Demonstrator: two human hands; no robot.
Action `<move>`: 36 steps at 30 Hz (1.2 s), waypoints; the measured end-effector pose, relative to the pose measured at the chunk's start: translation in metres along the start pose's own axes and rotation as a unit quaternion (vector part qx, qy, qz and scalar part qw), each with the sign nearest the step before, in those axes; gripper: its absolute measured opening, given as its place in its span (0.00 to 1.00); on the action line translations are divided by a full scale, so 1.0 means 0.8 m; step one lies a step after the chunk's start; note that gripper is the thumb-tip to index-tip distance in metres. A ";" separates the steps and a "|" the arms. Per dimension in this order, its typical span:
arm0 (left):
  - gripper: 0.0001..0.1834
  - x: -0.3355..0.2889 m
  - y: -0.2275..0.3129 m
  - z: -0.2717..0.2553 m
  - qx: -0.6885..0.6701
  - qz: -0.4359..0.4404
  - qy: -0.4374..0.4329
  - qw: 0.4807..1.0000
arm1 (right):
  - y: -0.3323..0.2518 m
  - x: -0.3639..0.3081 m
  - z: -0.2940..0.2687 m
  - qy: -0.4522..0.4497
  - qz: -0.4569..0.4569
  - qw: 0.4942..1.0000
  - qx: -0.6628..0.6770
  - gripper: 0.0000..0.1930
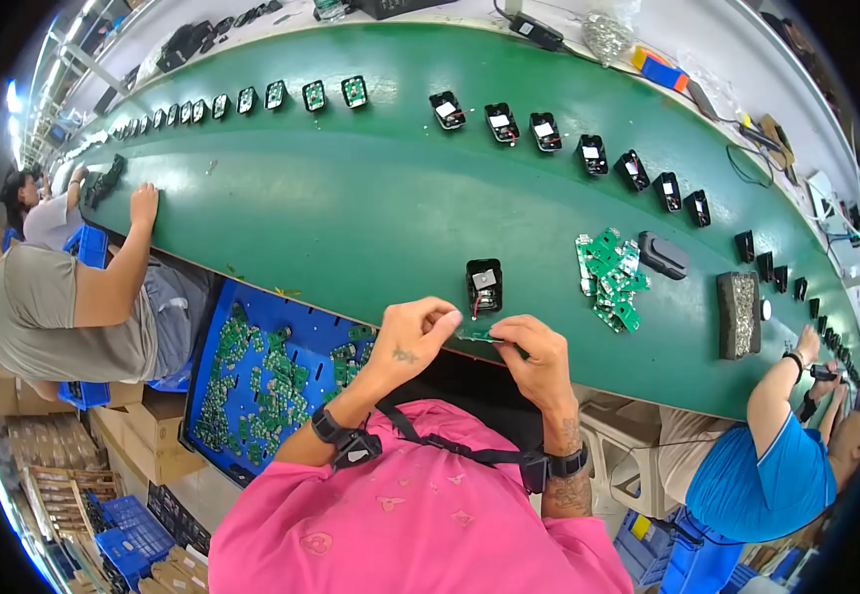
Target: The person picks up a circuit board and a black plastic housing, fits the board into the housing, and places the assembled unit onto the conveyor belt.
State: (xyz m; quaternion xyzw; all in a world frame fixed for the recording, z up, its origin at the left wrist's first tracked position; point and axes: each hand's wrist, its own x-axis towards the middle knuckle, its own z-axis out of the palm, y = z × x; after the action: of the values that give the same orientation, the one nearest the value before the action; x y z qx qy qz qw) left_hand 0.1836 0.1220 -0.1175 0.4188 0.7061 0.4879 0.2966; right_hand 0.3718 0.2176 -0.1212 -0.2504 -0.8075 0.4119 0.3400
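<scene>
In front of me a small green circuit board (476,336) is held nearly edge-on by my right hand (537,358), its thumb and fingers closed on the right end. My left hand (412,342) is closed in a pinch beside the board's left end; what its fingertips hold, if anything, is too small to make out. Just beyond my hands stands an open black case (485,285) with a pale grey block inside. Red wire (475,305) hangs at its near left side.
A heap of green circuit boards (610,277) lies to the right, by a dark oblong shell (663,255) and a speckled block (739,315). Rows of black cases (592,154) line the green table (351,198). A blue bin (326,371) holds boards. Co-workers sit on both sides.
</scene>
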 end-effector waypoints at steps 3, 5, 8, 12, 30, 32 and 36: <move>0.23 0.016 0.007 0.009 0.033 -0.046 -0.106 0.993 | 0.008 -0.005 -0.005 0.003 -0.003 1.000 0.010 0.10; 0.22 0.022 0.008 0.017 0.018 -0.067 -0.109 0.992 | 0.011 0.001 -0.013 0.008 -0.045 0.998 -0.032 0.10; 0.21 0.028 -0.009 0.025 -0.011 -0.077 -0.103 0.992 | 0.013 0.012 -0.018 -0.004 -0.050 0.998 -0.031 0.11; 0.19 0.031 0.003 0.022 -0.052 -0.116 -0.114 0.985 | 0.017 0.013 -0.021 0.000 -0.022 0.999 -0.038 0.11; 0.22 0.030 0.018 0.016 -0.219 -0.149 -0.162 0.951 | 0.018 0.029 -0.020 0.003 0.052 0.997 0.055 0.08; 0.21 0.030 0.000 0.013 -0.136 -0.099 -0.157 0.973 | 0.014 0.032 -0.019 0.019 0.071 0.995 0.066 0.09; 0.17 0.026 0.015 0.019 -0.041 0.026 -0.076 0.996 | 0.014 0.039 -0.021 0.027 0.102 0.992 0.063 0.09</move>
State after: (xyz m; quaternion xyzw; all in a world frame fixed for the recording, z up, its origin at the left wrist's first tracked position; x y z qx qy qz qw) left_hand 0.1904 0.1492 -0.1116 0.4601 0.6498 0.4910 0.3536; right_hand 0.3655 0.2531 -0.1127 -0.3204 -0.7405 0.4877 0.3335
